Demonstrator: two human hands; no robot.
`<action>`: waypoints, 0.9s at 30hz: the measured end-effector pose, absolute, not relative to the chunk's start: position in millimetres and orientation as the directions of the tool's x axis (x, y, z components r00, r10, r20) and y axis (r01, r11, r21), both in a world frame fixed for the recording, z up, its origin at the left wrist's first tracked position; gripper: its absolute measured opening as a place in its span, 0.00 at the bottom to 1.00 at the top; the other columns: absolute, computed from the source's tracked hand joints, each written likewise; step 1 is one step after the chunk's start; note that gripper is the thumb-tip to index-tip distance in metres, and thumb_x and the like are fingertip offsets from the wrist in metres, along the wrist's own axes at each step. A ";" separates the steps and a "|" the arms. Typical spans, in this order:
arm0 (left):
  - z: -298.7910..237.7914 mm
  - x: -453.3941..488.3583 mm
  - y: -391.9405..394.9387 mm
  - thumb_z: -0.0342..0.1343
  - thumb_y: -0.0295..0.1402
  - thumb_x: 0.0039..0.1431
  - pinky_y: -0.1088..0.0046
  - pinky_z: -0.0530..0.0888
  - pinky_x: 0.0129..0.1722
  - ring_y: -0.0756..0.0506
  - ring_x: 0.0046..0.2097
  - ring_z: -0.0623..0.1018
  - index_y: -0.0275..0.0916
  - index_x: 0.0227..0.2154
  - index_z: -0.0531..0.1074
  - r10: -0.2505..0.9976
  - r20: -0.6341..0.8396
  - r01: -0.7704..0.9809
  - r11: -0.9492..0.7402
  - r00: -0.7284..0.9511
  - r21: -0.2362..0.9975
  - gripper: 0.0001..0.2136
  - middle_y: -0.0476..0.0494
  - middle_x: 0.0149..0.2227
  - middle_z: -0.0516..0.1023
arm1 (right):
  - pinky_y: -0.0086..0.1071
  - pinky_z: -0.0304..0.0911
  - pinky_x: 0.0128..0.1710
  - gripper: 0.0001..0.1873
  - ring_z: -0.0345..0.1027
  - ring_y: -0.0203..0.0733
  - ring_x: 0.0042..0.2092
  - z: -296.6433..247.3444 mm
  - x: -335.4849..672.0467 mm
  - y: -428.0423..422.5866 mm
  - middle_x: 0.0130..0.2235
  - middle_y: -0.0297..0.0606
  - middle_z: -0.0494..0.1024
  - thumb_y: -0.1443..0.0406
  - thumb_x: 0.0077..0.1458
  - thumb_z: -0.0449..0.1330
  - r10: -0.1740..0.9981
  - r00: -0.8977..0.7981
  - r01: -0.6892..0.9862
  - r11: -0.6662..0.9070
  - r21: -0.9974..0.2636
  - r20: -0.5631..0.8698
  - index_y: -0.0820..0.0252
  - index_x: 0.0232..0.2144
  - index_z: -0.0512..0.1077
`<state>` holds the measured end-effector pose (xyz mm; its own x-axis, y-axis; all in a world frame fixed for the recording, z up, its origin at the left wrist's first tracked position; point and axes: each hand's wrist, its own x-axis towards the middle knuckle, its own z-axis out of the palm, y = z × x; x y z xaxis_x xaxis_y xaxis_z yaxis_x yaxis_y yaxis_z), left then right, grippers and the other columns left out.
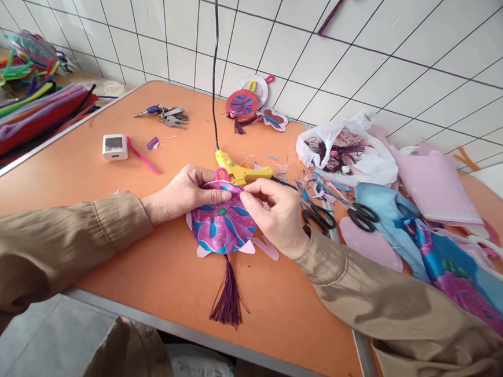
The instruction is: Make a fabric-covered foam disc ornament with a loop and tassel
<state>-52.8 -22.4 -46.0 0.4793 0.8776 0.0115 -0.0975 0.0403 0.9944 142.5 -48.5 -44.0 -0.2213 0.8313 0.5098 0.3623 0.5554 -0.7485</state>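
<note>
A round purple ornament (222,227) with a blue flower pattern and a dark purple tassel (227,300) lies on the orange table (161,274). My left hand (181,194) is closed on its upper left edge, thumb on top. My right hand (276,211) pinches its top rim beside a small pink loop (222,173). Just behind both hands lies a yellow glue gun (239,170) with a black cord running up.
Black-handled scissors (340,213) lie right of my right hand among paper scraps. Blue and pink fabric (427,225) and a white plastic bag (345,152) fill the right side. Pipe cleaners (26,112) lie left; keys (165,114), a white box (115,146) and finished ornaments (245,104) sit behind.
</note>
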 end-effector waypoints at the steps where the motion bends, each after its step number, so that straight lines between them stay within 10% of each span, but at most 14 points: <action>1: -47.2 -53.1 -21.7 0.74 0.40 0.46 0.80 0.78 0.31 0.50 0.29 0.82 0.35 0.30 0.84 0.873 0.025 -0.085 0.019 0.486 0.996 0.13 0.45 0.30 0.86 | 0.28 0.59 0.24 0.08 0.63 0.32 0.24 -43.5 142.3 -48.9 0.23 0.31 0.72 0.68 0.55 0.59 0.829 -0.220 0.365 0.558 -0.745 0.513 0.60 0.24 0.72; 8: -50.4 -55.4 -26.0 0.67 0.42 0.56 0.75 0.81 0.34 0.44 0.34 0.85 0.33 0.34 0.85 0.840 0.336 0.041 -0.389 0.426 0.920 0.14 0.38 0.34 0.86 | 0.31 0.61 0.26 0.13 0.65 0.35 0.26 -40.5 149.3 -47.0 0.24 0.32 0.72 0.62 0.59 0.56 0.840 -0.211 0.267 0.542 -0.797 0.500 0.58 0.23 0.72; 15: -45.0 -65.9 -29.0 0.57 0.36 0.67 0.80 0.78 0.35 0.48 0.35 0.85 0.38 0.41 0.84 0.507 0.682 0.143 -0.844 0.527 0.517 0.11 0.38 0.38 0.87 | 0.31 0.65 0.25 0.16 0.68 0.35 0.24 -37.8 156.0 -36.4 0.23 0.33 0.73 0.55 0.60 0.60 0.889 -0.076 0.170 0.458 -0.873 0.452 0.55 0.25 0.76; 27: -46.3 -69.7 -25.8 0.57 0.45 0.65 0.74 0.78 0.38 0.46 0.34 0.84 0.43 0.40 0.84 0.464 0.623 0.163 -0.863 0.629 0.478 0.15 0.36 0.35 0.86 | 0.35 0.70 0.30 0.04 0.74 0.40 0.28 -4.7 191.5 -23.4 0.29 0.36 0.80 0.66 0.55 0.63 0.836 -0.136 0.482 0.525 -0.702 0.531 0.58 0.29 0.78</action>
<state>-69.7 -25.8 -46.3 0.6295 0.4637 0.6235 0.1628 -0.8633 0.4778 191.5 -23.4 -4.7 -0.1360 0.8361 0.5314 0.4815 0.5246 -0.7021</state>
